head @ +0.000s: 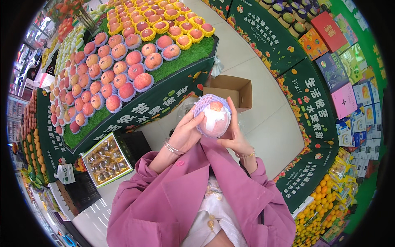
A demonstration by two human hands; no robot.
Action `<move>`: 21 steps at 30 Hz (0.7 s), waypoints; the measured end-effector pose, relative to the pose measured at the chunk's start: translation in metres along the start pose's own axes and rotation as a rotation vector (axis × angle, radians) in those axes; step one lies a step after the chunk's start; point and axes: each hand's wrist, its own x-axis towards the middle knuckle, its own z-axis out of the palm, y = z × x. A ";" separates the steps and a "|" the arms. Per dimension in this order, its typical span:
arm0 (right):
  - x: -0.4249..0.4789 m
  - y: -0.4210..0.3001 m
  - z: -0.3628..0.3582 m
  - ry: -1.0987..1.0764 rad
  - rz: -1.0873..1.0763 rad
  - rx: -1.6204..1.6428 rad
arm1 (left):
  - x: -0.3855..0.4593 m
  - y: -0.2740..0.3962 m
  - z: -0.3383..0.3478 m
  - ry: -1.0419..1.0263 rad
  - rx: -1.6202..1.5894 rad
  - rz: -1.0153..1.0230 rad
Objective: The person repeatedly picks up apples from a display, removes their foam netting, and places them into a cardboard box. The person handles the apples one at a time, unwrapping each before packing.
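Note:
Held up in front of my chest is a round pink-red fruit (220,125), probably an apple, in a lilac foam net sleeve (203,104). White glare on its face suggests a clear wrap, though I cannot tell for sure. My left hand (187,126) grips it from the left, thumb on the front of the net. On the other side my right hand (237,136) cups it, fingers along its right edge and thumb below. The fruit's underside and back are hidden. Just beyond it stands an open cardboard box (243,92).
To the left, a display stand (182,66) topped with artificial grass bears rows of apples (118,66). A carton of wrapped fruit (106,160) and a black crate (135,145) sit beside it. Gift boxes (328,31) and yellow-orange fruit (321,197) line the counter at right.

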 end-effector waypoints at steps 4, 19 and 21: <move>0.008 0.002 0.011 0.177 -0.023 -0.122 | 0.000 -0.017 0.007 0.051 0.077 0.189; 0.038 0.023 0.038 -0.069 0.047 0.232 | -0.035 -0.001 -0.021 0.192 0.261 0.657; 0.041 0.025 0.041 -0.137 -0.047 -0.023 | -0.040 -0.002 -0.016 0.065 0.314 0.638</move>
